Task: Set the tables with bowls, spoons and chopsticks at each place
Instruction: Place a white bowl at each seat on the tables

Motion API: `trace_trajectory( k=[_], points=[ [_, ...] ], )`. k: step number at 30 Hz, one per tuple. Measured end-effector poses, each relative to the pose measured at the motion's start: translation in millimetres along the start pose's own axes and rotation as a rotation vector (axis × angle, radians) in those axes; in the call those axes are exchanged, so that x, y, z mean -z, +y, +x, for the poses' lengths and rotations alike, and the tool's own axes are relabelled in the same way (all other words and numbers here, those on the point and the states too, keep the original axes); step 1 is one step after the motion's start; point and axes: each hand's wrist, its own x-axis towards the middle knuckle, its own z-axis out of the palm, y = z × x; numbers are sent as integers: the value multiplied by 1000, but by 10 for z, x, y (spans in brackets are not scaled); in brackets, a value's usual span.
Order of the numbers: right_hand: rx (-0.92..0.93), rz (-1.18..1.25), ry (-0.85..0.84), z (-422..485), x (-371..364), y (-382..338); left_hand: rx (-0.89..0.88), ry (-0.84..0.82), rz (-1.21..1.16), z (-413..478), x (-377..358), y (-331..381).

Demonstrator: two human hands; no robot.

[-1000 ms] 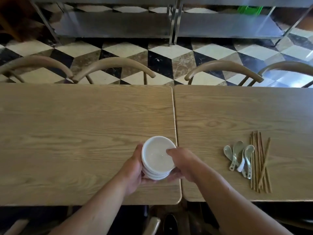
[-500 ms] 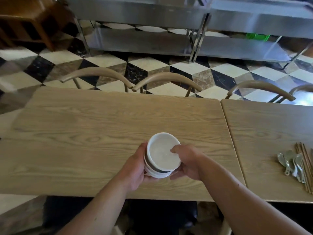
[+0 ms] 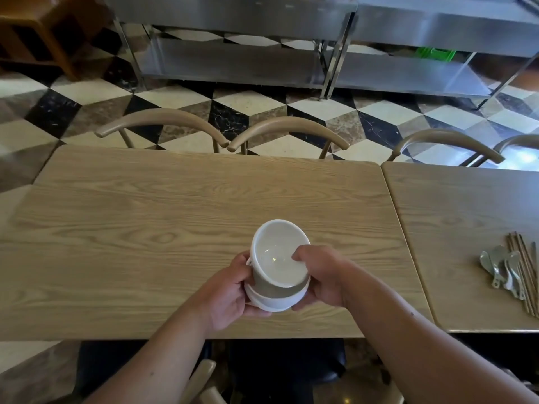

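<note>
Left desk [image 3: 145, 228]: pale oak-look top w/ strong grain, rounded corners, butted against right desk [image 3: 455, 234] of same finish. Above its near-centre both hands hold a stack of bowls [image 3: 275, 298], white glazed, round. Left hand [image 3: 230, 290] cups the stack's side & base, fingers curled under. Top bowl [image 3: 277, 258] is tilted toward the far left, lifted partly out of the stack; inside smooth & glossy. Right hand [image 3: 323, 279] pinches its rim, thumb inside. On right desk, near right edge: pale green-grey spoons [image 3: 501, 265], glossy, touching thin brown chopsticks [image 3: 525, 272] lying in a bundle.
</note>
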Motion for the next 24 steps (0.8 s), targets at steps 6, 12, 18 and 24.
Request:
trace_trajectory(
  k=[6, 12, 18, 24],
  points=[
    [11, -38, -12, 25, 201, -96, 11, 84, 115, 199, -276, 46],
    [-1, -81, -16, 250, 359, -148, 42, 142, 172, 446, -436, 28],
    [-11, 57, -95, 517, 523, -163, 57, 230, 55, 616, -437, -95],
    [75, 243, 117, 828, 765, -146, 62, 386, -105, 567, -241, -191]
  ],
)
